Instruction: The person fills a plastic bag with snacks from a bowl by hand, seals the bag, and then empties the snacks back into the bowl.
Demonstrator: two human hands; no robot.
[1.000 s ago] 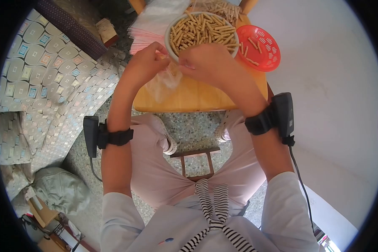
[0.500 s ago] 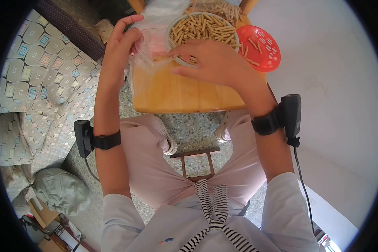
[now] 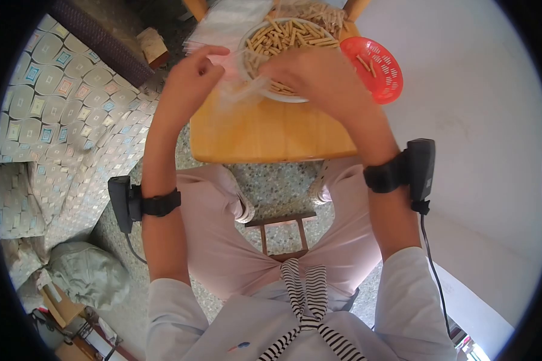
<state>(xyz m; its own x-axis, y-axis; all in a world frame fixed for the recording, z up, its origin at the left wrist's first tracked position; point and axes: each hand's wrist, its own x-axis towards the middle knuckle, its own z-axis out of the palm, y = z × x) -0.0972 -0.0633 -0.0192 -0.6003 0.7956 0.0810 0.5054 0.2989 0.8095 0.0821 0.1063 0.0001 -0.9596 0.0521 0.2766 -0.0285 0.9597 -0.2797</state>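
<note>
A thin clear plastic bag (image 3: 238, 90), blurred, stretches between my two hands over the wooden chair seat (image 3: 271, 135). My left hand (image 3: 196, 81) is closed on one side of it, index finger partly extended. My right hand (image 3: 304, 75) has its fingers pressed together at the bag's other side, over the front of a white bowl (image 3: 242, 60). Many short tan sticks (image 3: 280, 37) fill this bowl. To its right, a red plastic basket (image 3: 391, 72) holds a few more sticks, partly behind my right wrist.
Flat clear plastic bags (image 3: 226, 27) lie at the back left of the seat. Behind the bowl is a bag of tan sticks (image 3: 319, 13). Patterned cloth (image 3: 60, 120) hangs at the left, and a small wooden stool (image 3: 280, 219) stands between the legs.
My left hand has moved right and down, its fingers curling in. My right hand has shifted slightly right, and the plastic bag now spans between both hands.
</note>
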